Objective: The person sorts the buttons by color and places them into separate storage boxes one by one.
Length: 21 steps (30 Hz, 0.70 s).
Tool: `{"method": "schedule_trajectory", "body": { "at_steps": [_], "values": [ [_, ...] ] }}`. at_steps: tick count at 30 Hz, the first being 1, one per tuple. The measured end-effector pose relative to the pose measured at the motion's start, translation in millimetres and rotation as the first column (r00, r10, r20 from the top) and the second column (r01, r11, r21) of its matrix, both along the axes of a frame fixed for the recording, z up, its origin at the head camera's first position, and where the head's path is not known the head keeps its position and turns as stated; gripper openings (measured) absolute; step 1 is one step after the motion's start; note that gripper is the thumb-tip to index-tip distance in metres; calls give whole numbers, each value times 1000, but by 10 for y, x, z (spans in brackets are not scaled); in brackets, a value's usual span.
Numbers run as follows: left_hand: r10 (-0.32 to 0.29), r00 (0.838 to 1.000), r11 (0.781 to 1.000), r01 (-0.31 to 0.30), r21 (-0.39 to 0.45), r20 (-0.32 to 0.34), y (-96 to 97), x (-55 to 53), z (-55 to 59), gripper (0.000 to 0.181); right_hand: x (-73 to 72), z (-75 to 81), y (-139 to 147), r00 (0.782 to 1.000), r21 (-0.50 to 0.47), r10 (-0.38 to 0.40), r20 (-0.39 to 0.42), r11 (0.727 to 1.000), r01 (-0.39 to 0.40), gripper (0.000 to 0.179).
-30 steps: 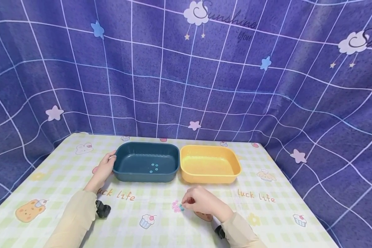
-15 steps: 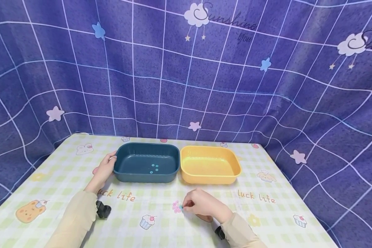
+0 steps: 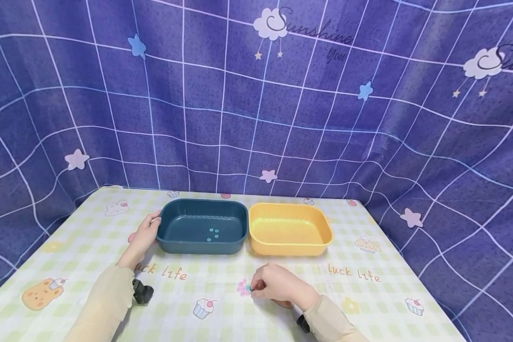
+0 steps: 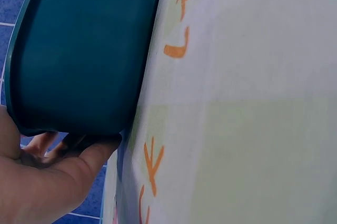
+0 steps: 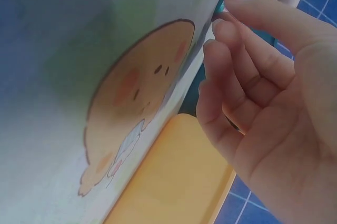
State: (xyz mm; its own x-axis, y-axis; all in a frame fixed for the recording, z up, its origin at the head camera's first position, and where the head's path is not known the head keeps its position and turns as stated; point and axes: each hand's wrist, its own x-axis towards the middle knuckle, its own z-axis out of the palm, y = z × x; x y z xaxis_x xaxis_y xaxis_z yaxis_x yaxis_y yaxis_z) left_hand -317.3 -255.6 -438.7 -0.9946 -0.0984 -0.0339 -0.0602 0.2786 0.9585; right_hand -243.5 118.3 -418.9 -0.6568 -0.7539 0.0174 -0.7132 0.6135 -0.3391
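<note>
My left hand [image 3: 145,235] holds the left end of a dark teal basin [image 3: 203,247]; in the left wrist view its fingers [image 4: 95,155] lie against the basin's outer end wall. Several small round blue pieces [image 3: 216,231], button-like, lie on the basin floor. My right hand [image 3: 278,285] is low over the tablecloth, thumb and forefinger brought together at a small blue piece [image 3: 248,288]. Touching its left side is a little cluster of pink round pieces [image 3: 242,287]. In the right wrist view the other fingers curl inward, and the fingertips partly hide the blue piece.
A yellow basin [image 3: 290,249] stands right beside the teal one, behind my right hand. Both sit on a checked tablecloth [image 3: 162,313] with printed cartoons. A blue grid-patterned curtain [image 3: 205,118] closes off the back and sides.
The right fingertips have shifted slightly at the small pieces, and less blue shows beside them than a second ago. My left hand stays on the teal basin. The whole view has tilted slightly.
</note>
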Motion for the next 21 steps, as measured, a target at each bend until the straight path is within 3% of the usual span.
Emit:
{"method": "schedule_trajectory", "body": {
  "at_steps": [15,21],
  "values": [
    [-8,1000,1000,8,9,4,-4,11,-4,55,-10,-20,-11,997,15,39,-66,999,-38,5],
    [0,1000,1000,0,9,0,4,9,1,55,-24,-14,28,997,-24,32,-74,999,-34,5]
  ]
}}
